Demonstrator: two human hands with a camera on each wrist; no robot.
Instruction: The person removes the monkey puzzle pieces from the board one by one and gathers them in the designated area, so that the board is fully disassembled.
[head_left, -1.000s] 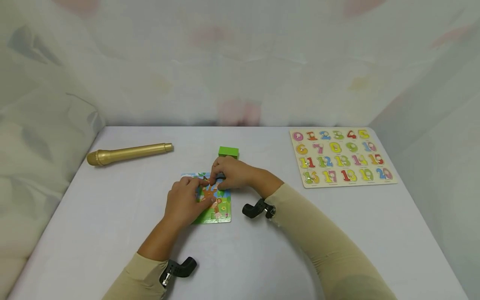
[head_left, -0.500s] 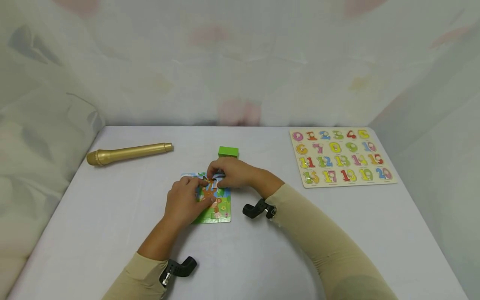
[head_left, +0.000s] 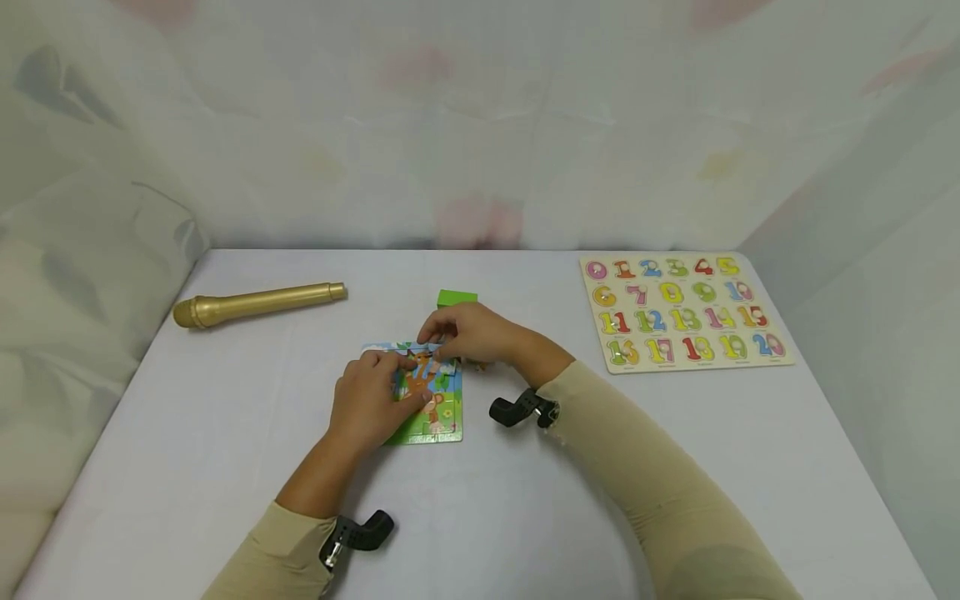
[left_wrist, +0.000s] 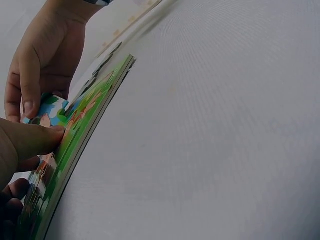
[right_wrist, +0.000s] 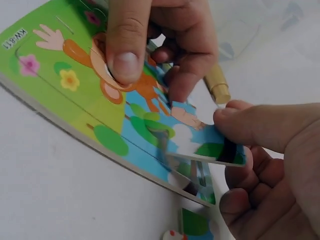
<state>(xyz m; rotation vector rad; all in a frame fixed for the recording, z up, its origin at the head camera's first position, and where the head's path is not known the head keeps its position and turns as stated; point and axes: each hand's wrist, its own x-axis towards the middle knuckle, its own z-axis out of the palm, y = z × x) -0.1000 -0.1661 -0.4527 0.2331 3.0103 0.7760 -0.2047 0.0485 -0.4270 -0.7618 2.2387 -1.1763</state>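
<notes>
A thin blue, white and green puzzle piece is pinched between thumb and fingers of the right hand, over the far right corner of a flat, green-and-blue monkey puzzle board. The board is touched by the left hand, thumb and forefinger spread. Beyond, a bright green block, a long gold microphone and a pale rectangular number board are seen.

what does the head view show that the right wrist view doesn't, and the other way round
Only the head view: the number board and the black wrist mounts.
Only the right wrist view: a readable code, KW-811, and a clear look at the pinched piece.
Both: the picture puzzle, left hand, right hand and gold microphone, just one end in the wrist view.
</notes>
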